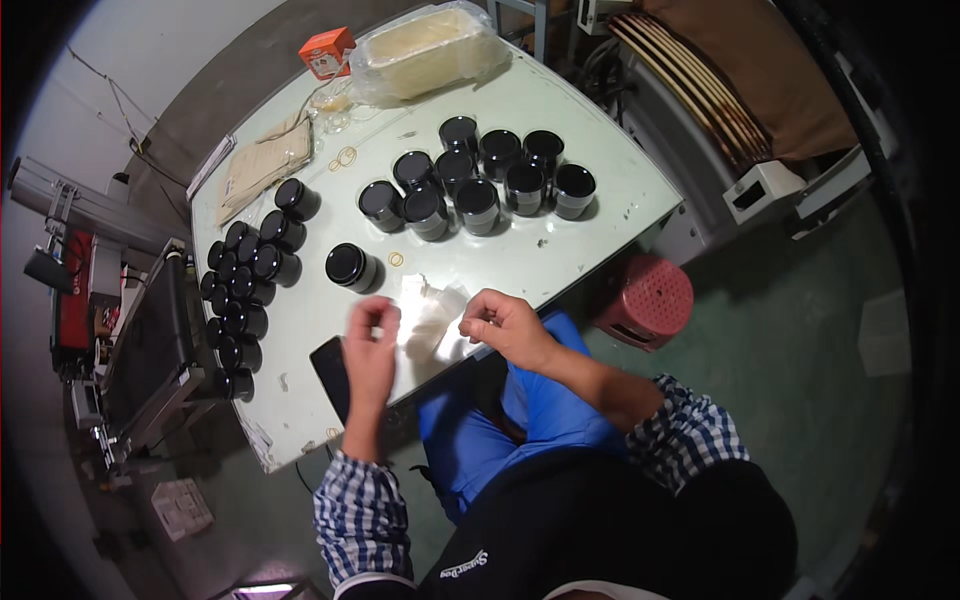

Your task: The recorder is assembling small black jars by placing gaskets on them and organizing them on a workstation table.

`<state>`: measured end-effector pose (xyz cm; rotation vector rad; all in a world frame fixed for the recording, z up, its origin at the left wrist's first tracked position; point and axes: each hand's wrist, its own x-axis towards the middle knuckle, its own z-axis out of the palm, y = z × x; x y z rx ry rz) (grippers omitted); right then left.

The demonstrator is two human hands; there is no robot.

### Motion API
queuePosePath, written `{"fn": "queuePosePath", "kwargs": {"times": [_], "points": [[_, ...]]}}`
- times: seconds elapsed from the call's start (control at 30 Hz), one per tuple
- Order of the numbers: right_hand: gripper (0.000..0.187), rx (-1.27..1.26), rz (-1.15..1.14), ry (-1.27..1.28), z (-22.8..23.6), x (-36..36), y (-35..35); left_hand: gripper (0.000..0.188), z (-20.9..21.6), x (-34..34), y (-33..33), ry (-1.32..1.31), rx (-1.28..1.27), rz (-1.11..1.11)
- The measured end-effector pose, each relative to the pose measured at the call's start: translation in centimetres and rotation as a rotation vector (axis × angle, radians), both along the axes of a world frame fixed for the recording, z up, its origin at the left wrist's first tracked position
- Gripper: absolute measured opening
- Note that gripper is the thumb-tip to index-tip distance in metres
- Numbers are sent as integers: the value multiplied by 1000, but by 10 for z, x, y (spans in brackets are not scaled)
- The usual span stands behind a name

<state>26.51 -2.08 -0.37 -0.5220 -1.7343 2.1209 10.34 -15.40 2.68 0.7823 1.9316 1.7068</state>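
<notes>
A small pile of thin, whitish see-through film pieces (425, 318) lies at the table's near edge, between my two hands. My right hand (505, 328) is at the pile's right side, thumb and fingertips pressed together. What they pinch, if anything, is too small to make out. To the left of the film, my left hand (371, 342) is raised with curled fingers, smeared by motion. Just beyond it, a single black-lidded jar (350, 266) stands apart from the others. A dark phone (330, 378) lies flat beside my left wrist.
Several black-lidded clear jars (477, 205) stand mid-table; several all-dark jars (268, 262) line the left edge. Farther back are brown paper sheets (268, 165), an orange box (327, 52) and a plastic-wrapped tub (430, 55). A red stool (648, 300) stands right of the table.
</notes>
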Motion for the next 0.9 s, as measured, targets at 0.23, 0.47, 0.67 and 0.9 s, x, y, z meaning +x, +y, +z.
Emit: {"fn": "queuePosePath", "kwargs": {"times": [0.23,0.47,0.67,0.9], "points": [[17,-229,-21,76,0,-8,-15,11,-5,50,-3,-220,71,-210],[20,-498,1,55,-6,3,-13,11,-8,40,-2,-312,3,-208],[17,-452,37,-37,5,1,-10,12,-5,41,-5,-290,-22,-187],[12,-290,-38,-24,-9,-8,-13,10,-4,47,-9,-152,15,-65]]}}
